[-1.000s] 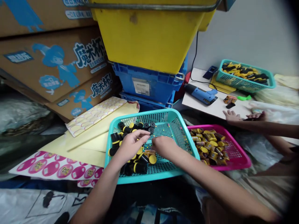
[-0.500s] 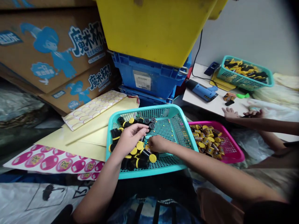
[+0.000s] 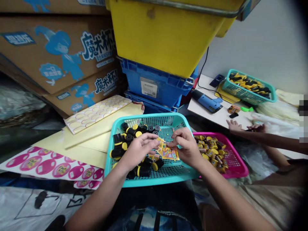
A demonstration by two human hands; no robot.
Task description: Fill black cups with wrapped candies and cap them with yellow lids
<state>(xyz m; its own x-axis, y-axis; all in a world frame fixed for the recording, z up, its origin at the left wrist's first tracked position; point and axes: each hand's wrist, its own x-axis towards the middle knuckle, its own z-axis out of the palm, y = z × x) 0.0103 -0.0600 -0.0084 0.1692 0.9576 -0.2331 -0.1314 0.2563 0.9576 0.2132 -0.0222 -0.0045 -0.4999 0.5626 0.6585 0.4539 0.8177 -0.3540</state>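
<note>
Since the earlier frame, the right hand has lifted from the heap and now faces the left hand over the middle of the turquoise mesh basket. A yellow-and-orange printed wrapper sits at the basket's centre, pinched at its upper edge by the closed right fingertips. The left hand is half open, its fingertips at the wrapper's upper left; contact cannot be confirmed. Step in hand: handling the wrapper beside the yellow-capped black cylinders heaped along the basket's left side. Next-move requirement: free one hand before picking any cylinder. At right, a pink mesh basket holds wrapped cylinders, with a co-worker's hand beyond it.
</note>
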